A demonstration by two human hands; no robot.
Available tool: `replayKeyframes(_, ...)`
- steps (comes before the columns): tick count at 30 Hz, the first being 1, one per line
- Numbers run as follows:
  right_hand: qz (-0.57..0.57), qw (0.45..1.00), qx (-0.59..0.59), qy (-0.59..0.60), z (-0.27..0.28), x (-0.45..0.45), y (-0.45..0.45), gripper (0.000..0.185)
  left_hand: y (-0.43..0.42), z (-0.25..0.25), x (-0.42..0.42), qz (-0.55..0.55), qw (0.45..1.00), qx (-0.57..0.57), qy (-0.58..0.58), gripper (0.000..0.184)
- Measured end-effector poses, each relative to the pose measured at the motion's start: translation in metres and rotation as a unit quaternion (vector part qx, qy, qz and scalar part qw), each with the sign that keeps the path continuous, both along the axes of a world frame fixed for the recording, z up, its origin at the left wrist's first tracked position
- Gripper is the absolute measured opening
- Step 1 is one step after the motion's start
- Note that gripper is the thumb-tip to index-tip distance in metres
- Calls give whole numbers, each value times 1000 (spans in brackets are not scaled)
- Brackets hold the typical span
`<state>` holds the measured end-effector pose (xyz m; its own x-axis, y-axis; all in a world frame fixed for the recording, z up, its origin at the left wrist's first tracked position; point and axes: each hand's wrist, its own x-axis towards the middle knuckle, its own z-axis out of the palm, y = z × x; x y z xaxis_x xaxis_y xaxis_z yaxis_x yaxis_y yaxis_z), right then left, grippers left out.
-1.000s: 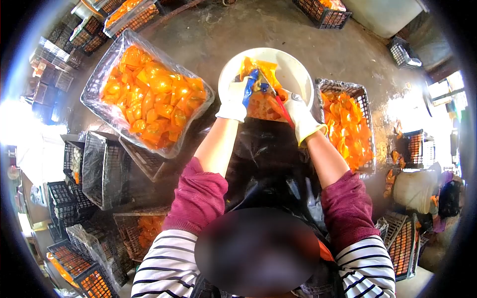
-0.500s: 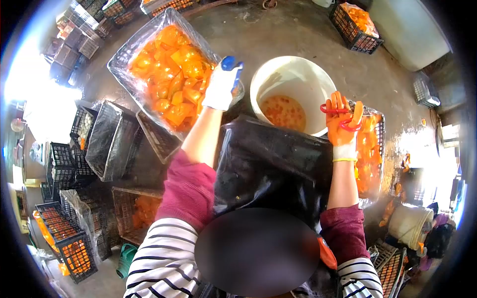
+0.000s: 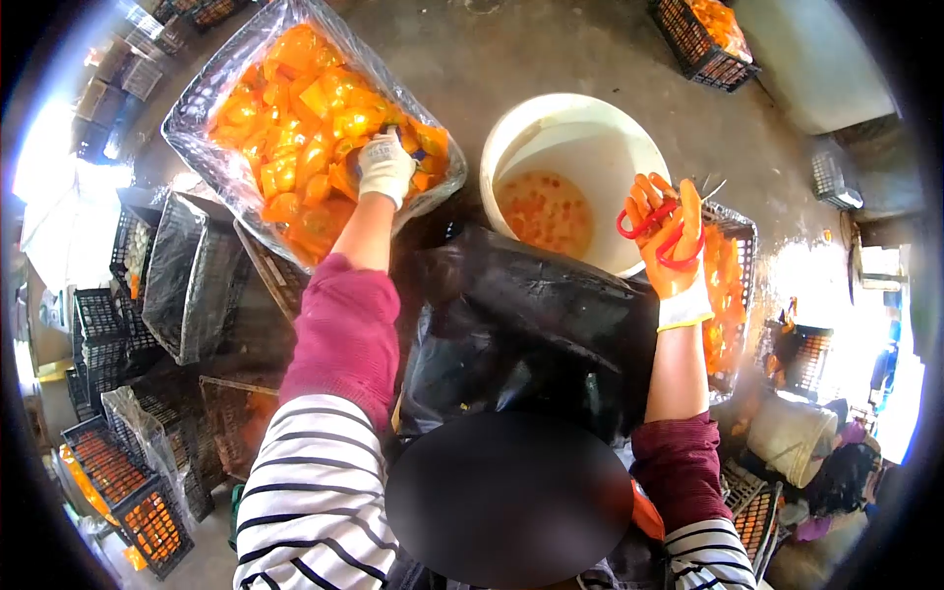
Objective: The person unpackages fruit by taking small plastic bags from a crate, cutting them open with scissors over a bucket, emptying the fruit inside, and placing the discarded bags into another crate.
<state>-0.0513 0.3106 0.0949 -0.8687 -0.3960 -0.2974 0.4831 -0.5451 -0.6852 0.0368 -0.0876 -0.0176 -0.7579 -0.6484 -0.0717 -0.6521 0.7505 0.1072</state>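
At the upper left, my left hand, in a white and blue work glove, is down among glossy orange peppers in a plastic-lined crate. Its fingers curl over a pepper at the crate's right side; the fingertips are partly hidden. My right hand, in an orange coated glove, holds scissors by their red handles, the metal blades pointing up and away. It is beside the right rim of a white bucket, which has cloudy liquid with small orange bits at the bottom.
A crate of orange pieces stands to the right of the bucket, partly behind my right arm. Black plastic sheeting covers the area before me. Several crates, including a black lined one, stand at the left. A white container lies at the lower right.
My left hand has moved left, from beside the bucket into the peppers. My right hand has turned slightly and still holds the scissors. The view has shifted a little.
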Motion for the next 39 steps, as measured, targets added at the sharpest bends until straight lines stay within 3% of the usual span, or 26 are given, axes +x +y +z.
replayKeyframes(2,11,1000,-23,1,0,-1,1,46,-21,-15,10,-46,989,99,95,63)
replayKeyframes(4,26,998,-53,10,-2,1,4,45,-9,17,23,59,929,316,184,55)
replayKeyframes(5,27,998,-58,9,-2,2,5,44,8,52,34,70,911,333,235,53)
replayKeyframes(6,28,998,-64,10,-3,2,5,44,10,60,40,122,840,431,305,49)
replayKeyframes(8,32,997,-69,9,-3,4,5,43,14,76,52,232,633,581,456,41)
replayKeyframes(9,34,997,-69,8,-3,4,6,43,20,85,52,169,657,514,525,44)
replayKeyframes(11,32,997,-63,13,-4,7,7,44,30,108,57,187,362,688,600,58)
replayKeyframes(14,24,999,-41,27,-5,11,7,47,17,100,61,120,305,730,600,59)
replayKeyframes(16,18,999,-16,39,-7,13,7,49,17,92,61,100,417,642,635,45)
replayKeyframes(18,46,997,-5,56,-10,13,9,50,27,99,55,186,393,664,608,39)
replayKeyframes(19,60,996,1,64,-12,11,10,50,27,94,48,153,380,689,598,36)
replayKeyframes(21,85,954,126,257,-39,0,15,50,26,81,32,78,448,678,578,34)
replayKeyframes(22,104,971,63,207,-41,-3,13,47,30,79,23,37,488,665,564,34)
replayKeyframes(23,120,981,3,153,-44,-5,11,44,37,78,10,95,383,732,555,27)
replayKeyframes(26,152,963,165,149,-39,4,-2,44,97,106,-12,85,407,741,528,28)
replayKeyframes(27,167,963,162,137,-38,5,-4,46,111,104,-21,66,458,725,509,28)
replayKeyframes(29,184,968,113,128,-54,5,-5,49,139,89,-43,46,384,772,504,28)
replayKeyframes(30,185,972,68,131,-61,4,-3,50,149,75,-46,10,449,723,524,27)
replayKeyframes(31,160,978,113,75,-52,10,-6,42,158,59,-50,-20,511,667,542,27)
replayKeyframes(32,164,978,76,107,-69,3,-5,32,159,35,-59,33,303,799,518,27)
replayKeyframes(33,176,967,121,137,-70,3,-5,30,177,60,-50,83,392,759,513,29)
replayKeyframes(37,208,956,157,131,-60,5,-6,23,174,61,-51,36,370,789,490,37)
replayKeyframes(39,247,889,300,241,-32,15,-8,26,162,54,-59,-8,278,866,416,44)
